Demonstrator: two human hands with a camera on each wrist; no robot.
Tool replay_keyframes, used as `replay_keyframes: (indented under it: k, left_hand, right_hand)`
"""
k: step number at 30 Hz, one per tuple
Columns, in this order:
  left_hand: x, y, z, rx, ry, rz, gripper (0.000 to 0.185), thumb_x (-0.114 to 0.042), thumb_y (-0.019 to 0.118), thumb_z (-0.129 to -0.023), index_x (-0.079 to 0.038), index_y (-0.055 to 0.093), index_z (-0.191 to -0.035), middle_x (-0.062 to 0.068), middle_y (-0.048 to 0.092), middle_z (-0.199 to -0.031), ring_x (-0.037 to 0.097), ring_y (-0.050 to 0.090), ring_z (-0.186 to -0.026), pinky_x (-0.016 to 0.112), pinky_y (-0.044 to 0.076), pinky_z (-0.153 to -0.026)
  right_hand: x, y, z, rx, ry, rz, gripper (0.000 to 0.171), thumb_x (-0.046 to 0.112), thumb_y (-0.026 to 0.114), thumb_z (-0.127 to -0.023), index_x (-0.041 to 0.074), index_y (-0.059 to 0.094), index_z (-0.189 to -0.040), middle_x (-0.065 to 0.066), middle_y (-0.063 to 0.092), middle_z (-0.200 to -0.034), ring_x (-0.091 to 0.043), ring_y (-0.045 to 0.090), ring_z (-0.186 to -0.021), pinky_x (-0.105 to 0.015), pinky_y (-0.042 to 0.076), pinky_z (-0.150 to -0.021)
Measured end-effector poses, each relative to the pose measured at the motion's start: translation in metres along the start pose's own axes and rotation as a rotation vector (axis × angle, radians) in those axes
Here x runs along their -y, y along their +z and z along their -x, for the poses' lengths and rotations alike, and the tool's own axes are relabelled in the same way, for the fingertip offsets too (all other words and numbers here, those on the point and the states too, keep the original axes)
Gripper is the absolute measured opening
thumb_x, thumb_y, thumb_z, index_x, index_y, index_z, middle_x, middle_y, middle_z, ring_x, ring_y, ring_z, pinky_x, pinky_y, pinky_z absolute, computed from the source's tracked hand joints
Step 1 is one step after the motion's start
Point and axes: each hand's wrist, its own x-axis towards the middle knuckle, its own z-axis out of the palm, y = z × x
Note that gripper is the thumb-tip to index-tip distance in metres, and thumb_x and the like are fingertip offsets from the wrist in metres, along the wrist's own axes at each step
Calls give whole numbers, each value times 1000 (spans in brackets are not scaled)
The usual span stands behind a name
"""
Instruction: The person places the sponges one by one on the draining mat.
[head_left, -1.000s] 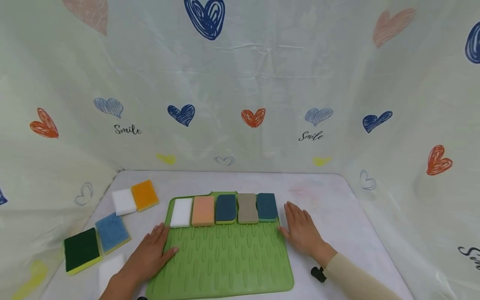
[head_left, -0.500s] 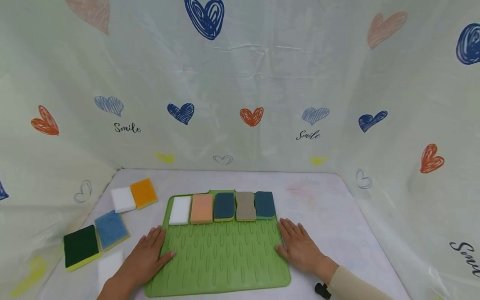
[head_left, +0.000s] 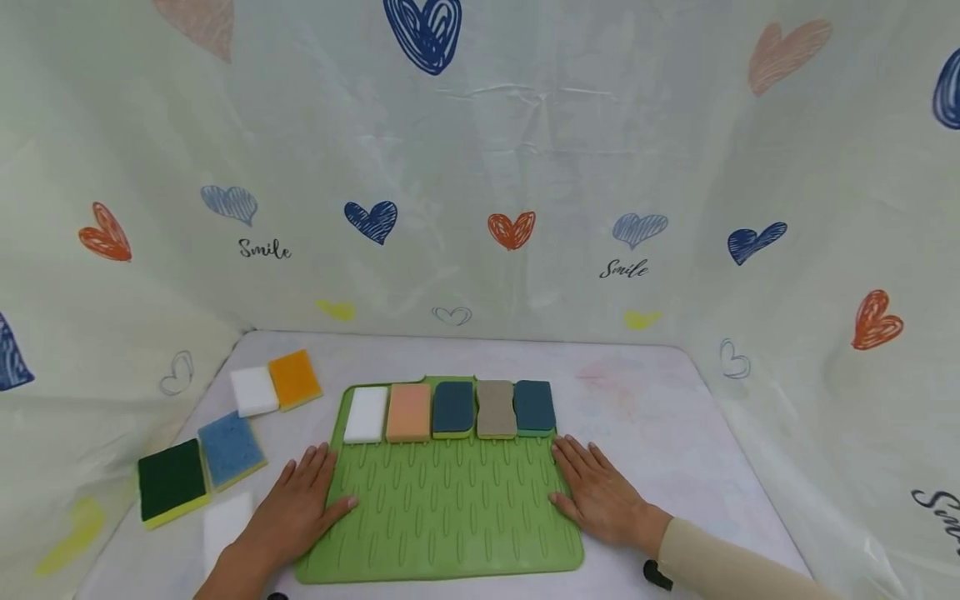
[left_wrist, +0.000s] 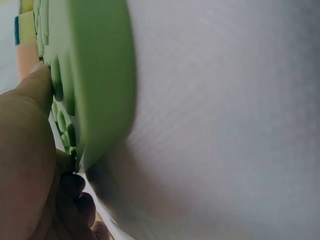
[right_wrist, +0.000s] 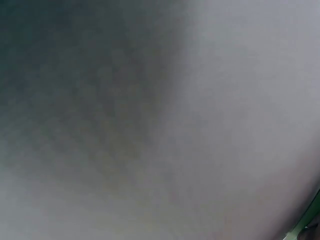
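Heart-printed sheeting surrounds the white bench point(head_left: 660, 417). Near its front edge lies a green silicone mat point(head_left: 450, 517), soft and floppy, best gripped at the side edges. Left hand point(head_left: 296, 512) and right hand point(head_left: 600, 496) press there, fingers flat, gripping nothing.

The word "Smile" stands in black script on the heart-printed backdrop sheet point(head_left: 480, 167), once at the left under a pale blue heart and once at the right under another. A cut-off "Sm" shows at the far right edge.
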Motion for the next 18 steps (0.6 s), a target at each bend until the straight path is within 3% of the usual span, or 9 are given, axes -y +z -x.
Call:
replay_keyframes:
  k: [13,18]
  left_hand:
    - [3,-12,-5,50,26,18,87,-56,61,-103,14,46,-151,37,43,-158,55,40,-148,69,35,-118]
    - [18,-34,-11,7,38,-58,82,-50,67,-101,10,47,-153,33,45,-158,52,42,-147,67,36,-119]
  right_hand:
    - [-5,2,0,-17,-6,-12,79,59,37,-111,2,32,-165,-15,27,-174,-35,27,-161,-59,29,-127]
    - [-3,2,0,-16,-16,-21,79,60,36,-111,2,32,-165,-15,29,-173,-35,29,-160,-59,30,-127]
